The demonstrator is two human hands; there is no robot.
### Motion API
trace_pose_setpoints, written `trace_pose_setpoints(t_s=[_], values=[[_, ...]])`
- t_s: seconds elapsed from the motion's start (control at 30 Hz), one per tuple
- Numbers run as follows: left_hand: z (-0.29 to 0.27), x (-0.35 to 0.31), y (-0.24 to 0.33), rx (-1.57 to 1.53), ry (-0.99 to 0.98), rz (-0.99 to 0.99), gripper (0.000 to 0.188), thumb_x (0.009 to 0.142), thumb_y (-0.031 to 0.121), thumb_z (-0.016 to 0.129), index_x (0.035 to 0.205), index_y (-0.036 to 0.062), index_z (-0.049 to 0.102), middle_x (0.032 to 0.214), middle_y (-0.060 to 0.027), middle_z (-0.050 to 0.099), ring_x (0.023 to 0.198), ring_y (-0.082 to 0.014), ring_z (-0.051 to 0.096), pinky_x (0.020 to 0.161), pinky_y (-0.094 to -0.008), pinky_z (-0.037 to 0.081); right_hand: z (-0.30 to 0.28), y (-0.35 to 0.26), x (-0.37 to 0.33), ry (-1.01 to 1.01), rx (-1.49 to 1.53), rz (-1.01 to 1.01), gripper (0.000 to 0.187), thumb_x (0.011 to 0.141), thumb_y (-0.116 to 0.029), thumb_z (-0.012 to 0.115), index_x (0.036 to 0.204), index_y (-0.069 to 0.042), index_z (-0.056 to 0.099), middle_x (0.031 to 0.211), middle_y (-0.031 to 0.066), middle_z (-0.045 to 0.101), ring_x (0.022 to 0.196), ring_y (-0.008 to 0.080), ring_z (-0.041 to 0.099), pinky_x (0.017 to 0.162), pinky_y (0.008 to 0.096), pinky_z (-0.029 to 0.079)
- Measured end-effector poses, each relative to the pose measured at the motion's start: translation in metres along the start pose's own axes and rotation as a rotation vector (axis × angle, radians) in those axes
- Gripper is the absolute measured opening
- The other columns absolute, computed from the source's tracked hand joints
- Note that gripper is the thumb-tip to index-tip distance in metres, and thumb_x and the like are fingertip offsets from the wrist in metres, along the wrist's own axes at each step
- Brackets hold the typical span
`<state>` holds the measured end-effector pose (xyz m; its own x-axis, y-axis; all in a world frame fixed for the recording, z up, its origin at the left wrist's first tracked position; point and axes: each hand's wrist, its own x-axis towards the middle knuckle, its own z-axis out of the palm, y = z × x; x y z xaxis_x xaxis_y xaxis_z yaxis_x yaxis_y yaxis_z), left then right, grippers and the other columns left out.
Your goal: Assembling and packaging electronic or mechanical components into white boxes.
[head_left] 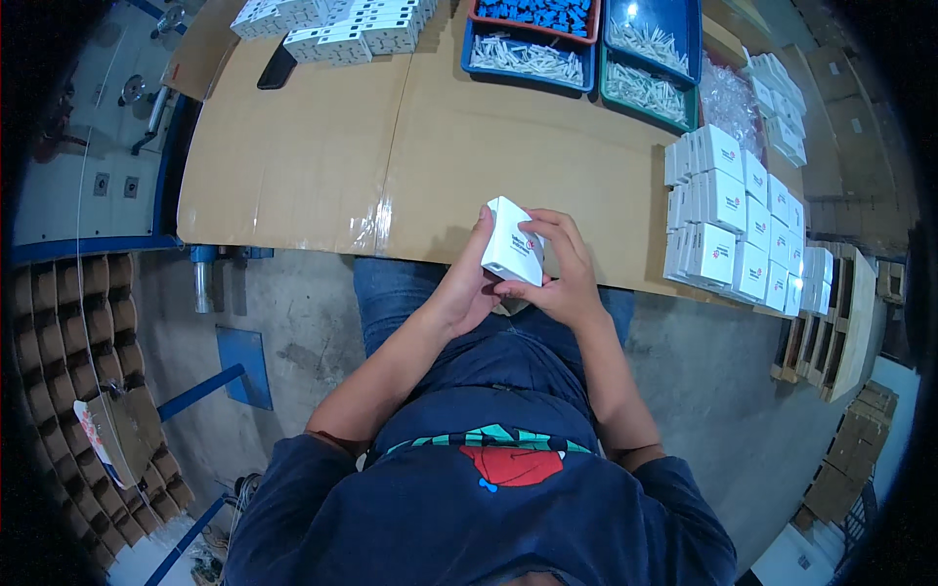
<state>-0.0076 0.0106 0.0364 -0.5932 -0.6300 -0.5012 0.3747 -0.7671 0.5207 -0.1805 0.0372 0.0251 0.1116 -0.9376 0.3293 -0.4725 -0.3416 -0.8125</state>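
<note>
Left hand (467, 285) close beside curled right hand (571, 272)

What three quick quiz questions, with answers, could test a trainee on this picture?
1. True or false: the left hand and right hand both touch the white box.
2. What colour are the small pieces in the red tray?
3. The black flat object lies nearest to: (a) the jeans, (b) the stacked white items, (c) the green tray.

Key: 1 true; 2 blue; 3 b.

Cardboard-topped table (303, 156); far: white modules (376, 34), black phone (277, 66), parts trays (528, 82); right: white boxes (725, 200)
</note>
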Motion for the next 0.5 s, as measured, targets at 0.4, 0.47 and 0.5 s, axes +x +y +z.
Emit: trace_pose_setpoints(t_s=[0.4,0.47,0.5], values=[[-0.015,0.015,-0.005,0.132,0.210,0.205,0.071,0.103,0.066,0.039,0.137,0.0041,0.050,0.120,-0.0163,0.064,0.103,-0.0244,0.069,0.084,-0.0385,0.060,-0.005,-0.002,0.005,-0.113,0.127,0.128,0.074,0.081,-0.045,0.082,0.139,-0.006,0.058,0.144,0.0152,0.055,0.133,0.0316,0.054,0.109,0.0416,0.043],[-0.020,0.017,-0.006,0.181,0.189,0.184,0.072,0.103,0.067,0.039,0.138,0.0045,0.050,0.121,-0.0159,0.064,0.106,-0.0244,0.068,0.087,-0.0384,0.058,-0.003,-0.003,0.005,-0.126,0.134,0.105,0.075,0.082,-0.043,0.081,0.143,-0.006,0.057,0.150,0.0159,0.052,0.138,0.0320,0.051,0.112,0.0428,0.041],[-0.022,0.017,-0.007,0.231,0.166,0.164,0.073,0.103,0.068,0.038,0.139,0.0048,0.049,0.123,-0.0156,0.064,0.109,-0.0244,0.067,0.090,-0.0383,0.057,-0.001,-0.001,0.003,-0.138,0.202,0.120,0.073,0.084,-0.041,0.080,0.143,-0.006,0.057,0.151,0.0162,0.051,0.139,0.0324,0.050,0.114,0.0431,0.040]])
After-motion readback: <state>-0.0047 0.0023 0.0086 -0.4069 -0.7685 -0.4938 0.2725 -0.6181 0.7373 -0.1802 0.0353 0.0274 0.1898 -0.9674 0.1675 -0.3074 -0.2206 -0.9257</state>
